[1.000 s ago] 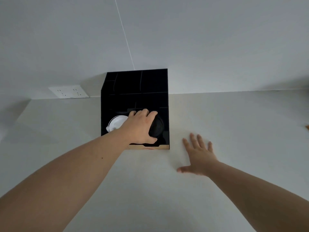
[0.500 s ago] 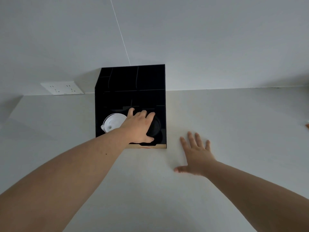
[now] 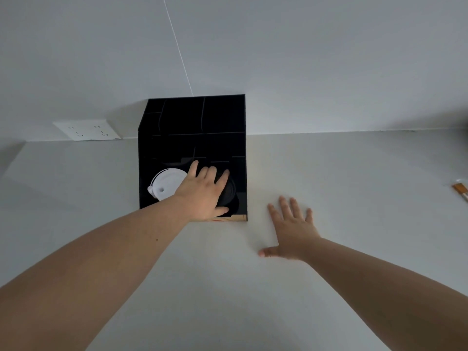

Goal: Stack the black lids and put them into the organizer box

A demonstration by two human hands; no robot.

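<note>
Left hand (image 3: pixel 201 193): I see fingers curled over black lids (image 3: pixel 228 191) inside organizer box (image 3: pixel 192 122).
Right hand (image 3: pixel 291 229): splayed flat on counter (image 3: pixel 354 186), gripping nothing.

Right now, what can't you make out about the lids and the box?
- Black lids, head view: mostly under the left hand; their count and whether it grips them are unclear.
- Organizer box: black dividers blend together, and the compartment edges are hard to trace.
- White lid: its right edge is hidden by the wrist.

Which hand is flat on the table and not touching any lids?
The right hand. It lies spread open on the white table beside the organizer box. The left hand reaches inside the box, on the black lids.
</note>
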